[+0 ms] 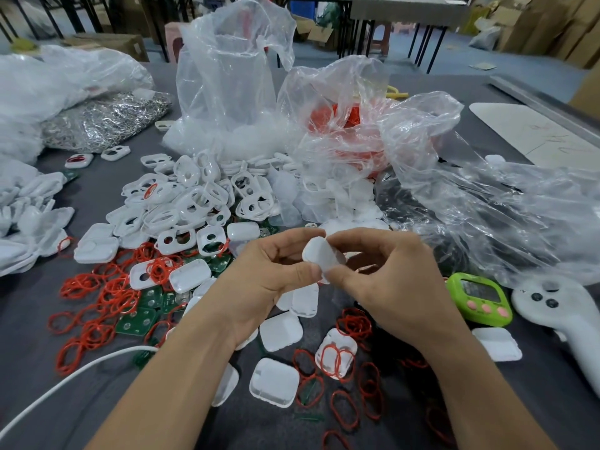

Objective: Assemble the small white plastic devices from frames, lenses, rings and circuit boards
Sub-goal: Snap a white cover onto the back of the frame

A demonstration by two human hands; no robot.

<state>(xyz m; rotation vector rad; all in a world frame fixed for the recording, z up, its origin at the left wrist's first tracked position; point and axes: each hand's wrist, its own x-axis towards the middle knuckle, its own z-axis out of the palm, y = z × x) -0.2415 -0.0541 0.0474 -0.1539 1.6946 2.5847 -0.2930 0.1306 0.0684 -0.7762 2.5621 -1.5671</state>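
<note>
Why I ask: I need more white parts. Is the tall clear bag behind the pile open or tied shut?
Open. The tall bag stands with its top edges loose and spread apart, no knot visible.

Glossy white plastic frames (pixel 194 203); crinkled clear bags (pixel 233 76).

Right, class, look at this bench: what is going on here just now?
A person pinches one small white plastic piece between the left hand and right hand, above the grey table. White frames, red rings and green circuit boards lie scattered beneath, with plastic bags behind.
</note>
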